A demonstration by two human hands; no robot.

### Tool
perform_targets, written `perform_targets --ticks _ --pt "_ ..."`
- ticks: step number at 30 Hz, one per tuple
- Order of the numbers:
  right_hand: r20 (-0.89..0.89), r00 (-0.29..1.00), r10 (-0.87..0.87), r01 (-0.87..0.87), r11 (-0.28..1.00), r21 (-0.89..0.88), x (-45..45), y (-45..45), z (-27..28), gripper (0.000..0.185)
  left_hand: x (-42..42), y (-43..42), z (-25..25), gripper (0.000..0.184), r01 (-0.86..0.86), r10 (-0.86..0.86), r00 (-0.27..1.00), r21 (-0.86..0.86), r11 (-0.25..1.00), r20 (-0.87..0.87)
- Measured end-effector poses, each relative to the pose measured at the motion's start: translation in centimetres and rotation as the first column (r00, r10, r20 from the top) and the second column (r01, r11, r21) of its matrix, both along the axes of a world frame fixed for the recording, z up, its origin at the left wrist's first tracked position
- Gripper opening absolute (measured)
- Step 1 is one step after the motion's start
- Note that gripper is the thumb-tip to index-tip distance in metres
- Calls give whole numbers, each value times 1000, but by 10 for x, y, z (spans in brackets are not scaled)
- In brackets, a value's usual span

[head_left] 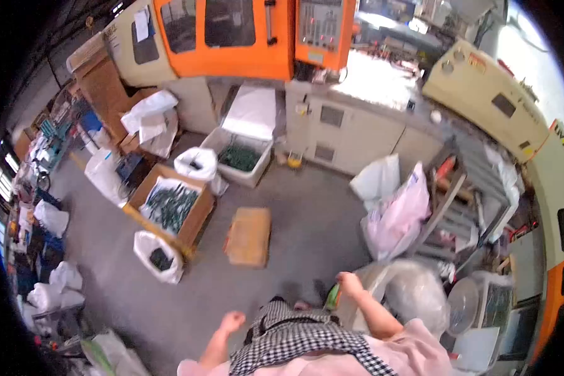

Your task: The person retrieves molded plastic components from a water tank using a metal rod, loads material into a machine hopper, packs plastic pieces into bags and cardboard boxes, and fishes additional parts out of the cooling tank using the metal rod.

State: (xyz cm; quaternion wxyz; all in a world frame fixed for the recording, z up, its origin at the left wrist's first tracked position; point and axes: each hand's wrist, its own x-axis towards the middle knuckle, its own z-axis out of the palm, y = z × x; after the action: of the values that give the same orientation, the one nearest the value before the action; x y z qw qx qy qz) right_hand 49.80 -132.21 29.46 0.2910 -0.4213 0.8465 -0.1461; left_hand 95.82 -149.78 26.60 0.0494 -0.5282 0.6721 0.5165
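Note:
My left hand point(233, 322) is low in the view, left of the checked apron point(301, 329), with its fingers curled in and nothing visible in them. On the other side, my right hand point(351, 284) is raised forward, fingers also curled, and no held thing shows. Just below it is a small green item point(333, 297), partly hidden; I cannot tell whether they touch. A closed cardboard box point(249, 237) lies on the floor ahead of me. Close to my right arm is a large clear plastic bag point(417, 296).
An open carton of dark green parts point(195, 216) and a white bin point(257, 172) stand ahead left. White sacks point(159, 257) sit nearby. Behind is an orange machine point(232, 62). To the right are a pink bag point(401, 210) and a grey metal rack point(482, 169).

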Motion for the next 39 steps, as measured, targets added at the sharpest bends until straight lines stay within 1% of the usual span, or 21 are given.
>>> perform_targets --ticks 1,3,4,6,9,11,15,17,18,19,20,21,22,25,26,27,29,33,35,37,39 --pt "-1 1000 13 -13 992 -123 -24 -40 9 16 -35 -29 3 26 28 -29 999 17 999 32" --pt "-118 989 91 -118 959 -256 -51 -127 47 32 -15 -19 -34 25 344 -345 918 42 938 197" --pt "-172 981 87 -137 942 -306 -70 -165 68 42 2 -24 -91 27 279 -279 937 29 960 212" --pt "-270 961 53 -160 908 -388 -120 -244 109 58 -16 -61 -73 25 16 -83 944 210 978 318" --pt "-293 951 -93 -87 833 -546 -199 -356 176 66 -50 -142 -71 22 -228 139 930 240 943 339" --pt "-398 897 -194 -168 683 -711 -266 -430 227 65 -80 -195 -61 20 -361 287 911 235 902 297" --pt "-479 785 -393 -90 693 -715 -351 -550 344 65 -142 -311 -54 18 -512 498 859 197 836 121" --pt "-579 652 -489 -99 702 -705 -391 -597 399 65 -184 -363 -44 17 -530 537 843 197 825 21" --pt "-657 516 -549 -117 715 -689 -411 -619 424 64 -210 -381 -32 17 -522 529 848 196 830 20" --pt "-718 364 -593 -136 729 -671 -430 -638 443 63 -234 -398 -27 24 -539 576 806 232 810 -135" --pt "-719 356 -597 -138 727 -673 -447 -655 461 63 -256 -416 -27 32 -549 611 738 272 790 -287" --pt "-726 285 -626 -122 727 -675 -463 -671 481 65 -278 -432 -25 32 -543 607 736 276 793 -299" --pt "-736 219 -641 -104 735 -670 -476 -681 489 66 -290 -431 -25 25 -554 624 690 286 781 -368" --pt "-745 258 -615 -75 756 -650 -504 -706 498 67 -337 -442 -12 20 -579 649 637 297 759 -416" --pt "-739 107 -666 -153 723 -674 -520 -716 492 66 -360 -451 -6 20 -585 654 649 296 756 -388" --pt "-735 102 -670 -163 717 -677 -524 -718 494 66 -376 -458 2 20 -598 666 656 295 745 -355" --pt "-754 217 -620 -46 765 -642 -520 -719 502 66 -403 -476 13 21 -609 675 670 290 738 -310" --pt "-752 200 -629 -86 753 -653 -523 -719 499 64 -436 -507 24 22 -615 678 684 287 735 -270" --pt "-721 184 -668 -195 694 -693 -524 -717 493 67 -443 -522 26 22 -607 670 694 286 742 -266" --pt "-709 226 -668 -200 680 -705 -526 -715 489 66 -447 -537 28 23 -592 653 709 279 756 -266" --pt "-586 299 -753 -366 476 -799 -545 -718 477 63 -449 -549 28 23 -573 636 723 280 770 -269"
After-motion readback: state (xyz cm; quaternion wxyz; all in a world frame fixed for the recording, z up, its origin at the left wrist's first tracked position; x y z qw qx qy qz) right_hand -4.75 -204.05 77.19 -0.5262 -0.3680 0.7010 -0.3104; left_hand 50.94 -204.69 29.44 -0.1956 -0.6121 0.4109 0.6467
